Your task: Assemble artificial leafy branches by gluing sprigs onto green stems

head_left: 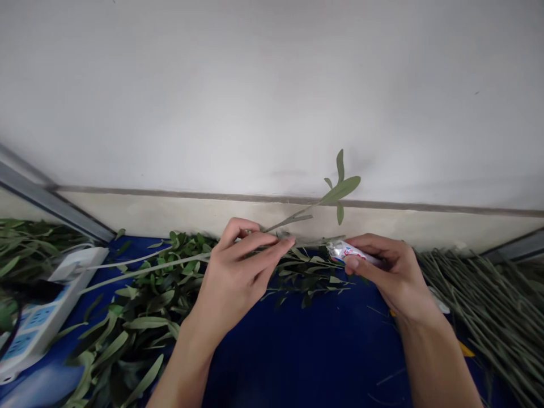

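Observation:
My left hand pinches a long thin green stem near the middle of the view. The stem's tip, to the upper right, carries a few leaves and stands out against the wall. Its bare length runs down to the left behind the hand. Between the thumb and fingers of my right hand is a small white squeeze tube with red and blue print. The tube's silvery end points left toward my left hand, apart from its fingers. Whether a cap is on that end, I cannot make out.
Leafy sprigs are heaped at the left on a blue surface, with more sprigs behind my hands. A white power strip with a black plug lies far left. Bare stems are piled right. A pale wall rises behind.

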`<state>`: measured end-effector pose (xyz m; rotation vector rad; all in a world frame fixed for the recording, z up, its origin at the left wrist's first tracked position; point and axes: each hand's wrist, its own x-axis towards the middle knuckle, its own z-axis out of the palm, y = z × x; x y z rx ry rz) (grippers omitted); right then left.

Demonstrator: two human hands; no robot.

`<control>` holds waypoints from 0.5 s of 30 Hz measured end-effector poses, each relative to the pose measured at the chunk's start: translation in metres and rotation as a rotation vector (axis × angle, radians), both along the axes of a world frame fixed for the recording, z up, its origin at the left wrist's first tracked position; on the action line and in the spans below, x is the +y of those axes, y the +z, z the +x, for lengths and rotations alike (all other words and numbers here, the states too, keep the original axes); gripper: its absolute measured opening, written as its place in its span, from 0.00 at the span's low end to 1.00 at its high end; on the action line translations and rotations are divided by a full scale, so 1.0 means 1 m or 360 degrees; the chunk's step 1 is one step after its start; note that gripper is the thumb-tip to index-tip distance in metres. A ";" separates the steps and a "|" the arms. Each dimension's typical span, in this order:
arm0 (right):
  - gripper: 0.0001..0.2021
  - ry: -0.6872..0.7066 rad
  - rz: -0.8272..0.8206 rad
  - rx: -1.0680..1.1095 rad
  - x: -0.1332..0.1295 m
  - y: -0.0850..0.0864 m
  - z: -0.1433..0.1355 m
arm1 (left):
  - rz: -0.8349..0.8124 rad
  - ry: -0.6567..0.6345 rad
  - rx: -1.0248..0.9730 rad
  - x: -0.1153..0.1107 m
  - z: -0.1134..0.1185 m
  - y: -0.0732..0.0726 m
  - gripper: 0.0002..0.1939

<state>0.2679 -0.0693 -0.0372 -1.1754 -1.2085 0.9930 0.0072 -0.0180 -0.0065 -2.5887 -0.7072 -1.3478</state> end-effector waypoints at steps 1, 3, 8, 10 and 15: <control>0.09 0.0005 0.0007 0.0003 0.000 0.000 0.001 | 0.0007 0.0004 0.0003 -0.001 0.000 0.000 0.18; 0.09 0.0011 0.0023 0.0004 0.000 -0.002 0.002 | 0.0019 0.0006 -0.0001 -0.002 0.000 0.001 0.18; 0.09 0.0011 0.0046 -0.0025 0.000 -0.003 0.005 | 0.0050 -0.0005 0.0000 -0.003 0.002 0.004 0.19; 0.09 0.0002 0.0057 -0.0032 0.000 -0.003 0.005 | 0.0046 -0.0005 -0.0005 -0.003 0.002 0.004 0.19; 0.09 -0.0006 0.0054 -0.0031 0.000 -0.002 0.003 | 0.0057 0.0003 0.0005 -0.004 0.002 0.004 0.20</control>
